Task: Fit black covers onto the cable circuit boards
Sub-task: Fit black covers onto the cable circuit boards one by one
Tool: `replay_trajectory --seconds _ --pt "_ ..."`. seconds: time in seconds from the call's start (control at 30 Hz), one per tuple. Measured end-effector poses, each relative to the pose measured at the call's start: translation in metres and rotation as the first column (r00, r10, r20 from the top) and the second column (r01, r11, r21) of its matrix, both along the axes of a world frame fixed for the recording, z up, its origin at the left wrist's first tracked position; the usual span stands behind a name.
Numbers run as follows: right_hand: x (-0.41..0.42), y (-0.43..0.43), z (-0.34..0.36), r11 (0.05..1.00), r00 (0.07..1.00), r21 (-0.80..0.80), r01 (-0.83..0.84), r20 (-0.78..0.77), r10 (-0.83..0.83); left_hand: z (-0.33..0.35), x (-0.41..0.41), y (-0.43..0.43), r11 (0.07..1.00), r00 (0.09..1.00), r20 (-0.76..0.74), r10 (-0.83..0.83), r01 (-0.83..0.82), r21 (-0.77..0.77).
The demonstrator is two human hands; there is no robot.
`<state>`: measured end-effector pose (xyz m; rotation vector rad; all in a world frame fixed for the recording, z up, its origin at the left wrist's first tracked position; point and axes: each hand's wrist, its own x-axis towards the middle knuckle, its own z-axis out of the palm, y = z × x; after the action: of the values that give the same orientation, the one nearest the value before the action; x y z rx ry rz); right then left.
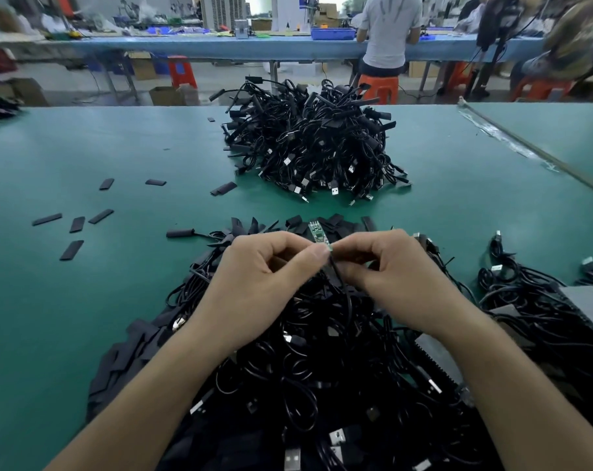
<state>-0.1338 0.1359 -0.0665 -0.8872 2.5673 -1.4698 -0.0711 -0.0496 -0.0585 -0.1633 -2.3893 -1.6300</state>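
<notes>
Head view: left hand (264, 263) and right hand (383, 263), each grip pinched on lower end of bare green circuit board (319, 234), above near cable heap (322, 351); heap hides table (84, 300) beneath; loose black covers (71, 250) lie left; second cable heap (315, 141) behind.

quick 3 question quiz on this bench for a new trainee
1. True or false: the circuit board pinched by the left hand and right hand already wears a cover.
2. On which side of the table do loose black covers lie scattered? A) left B) right
3. Fill in: the table's mat is ___.
Key: 1 false; 2 A; 3 green.
</notes>
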Motion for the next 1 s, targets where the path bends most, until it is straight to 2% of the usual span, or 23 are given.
replay_trajectory --seconds 0.03,0.07,0.1,0.13,0.17,0.2,0.33,0.4,0.47,0.7,0.77,0.83,0.93,1.0 --pt "-0.003 0.000 -0.005 0.982 0.992 0.166 0.088 -0.107 -0.071 0.001 0.001 0.000 1.000 1.000 0.009 -0.017 0.017 -0.004" --pt "-0.005 -0.001 -0.010 0.910 0.973 0.370 0.189 -0.198 -0.122 0.001 0.001 0.000 0.999 0.999 0.021 -0.033 0.033 -0.015" --pt "-0.006 -0.001 -0.015 0.793 0.959 0.548 0.266 -0.237 -0.157 0.002 0.001 0.001 0.999 0.998 0.034 -0.045 0.045 -0.026" --pt "-0.007 -0.002 -0.018 0.690 0.956 0.662 0.291 -0.221 -0.191 0.002 0.002 0.001 0.998 0.997 0.045 -0.059 0.061 -0.031" --pt "-0.008 -0.004 -0.020 0.636 0.960 0.721 0.276 -0.178 -0.214 0.002 0.003 0.002 0.997 0.995 0.057 -0.077 0.078 -0.027" --pt "-0.008 -0.005 -0.021 0.623 0.965 0.740 0.251 -0.141 -0.222 0.003 0.004 0.002 0.995 0.993 0.068 -0.093 0.095 -0.018" --pt "-0.010 -0.004 -0.021 0.681 0.978 0.705 0.199 -0.095 -0.188 0.004 0.006 0.005 0.991 0.985 0.133 -0.109 0.118 -0.064" --pt "-0.008 -0.003 -0.022 0.794 0.979 0.576 0.193 -0.059 -0.195 0.003 0.006 0.005 0.982 0.987 0.136 -0.087 0.108 -0.156" --pt "-0.005 -0.003 -0.024 0.867 0.972 0.443 0.230 -0.050 -0.231 0.002 0.007 0.003 0.967 0.990 0.125 -0.066 0.094 -0.235" --pt "-0.011 0.009 -0.021 0.897 0.906 0.137 0.420 -0.121 -0.405 0.001 0.006 0.003 0.954 0.991 0.122 -0.052 0.086 -0.287" --pt "-0.012 0.010 -0.014 0.902 0.898 0.038 0.430 -0.116 -0.423 0.000 0.006 0.002 0.954 0.991 0.126 -0.054 0.088 -0.285" --pt "-0.013 0.010 -0.010 0.920 0.920 0.022 0.391 -0.040 -0.390 0.000 0.005 0.002 0.954 0.990 0.130 -0.054 0.089 -0.285" --pt "-0.012 0.009 -0.008 0.952 0.944 0.145 0.269 0.155 -0.290 0.000 0.005 0.002 0.955 0.990 0.131 -0.051 0.087 -0.284" --pt "-0.010 0.010 -0.007 0.958 0.928 0.165 0.233 0.257 -0.270 0.000 0.005 0.002 0.954 0.990 0.133 -0.057 0.093 -0.285"
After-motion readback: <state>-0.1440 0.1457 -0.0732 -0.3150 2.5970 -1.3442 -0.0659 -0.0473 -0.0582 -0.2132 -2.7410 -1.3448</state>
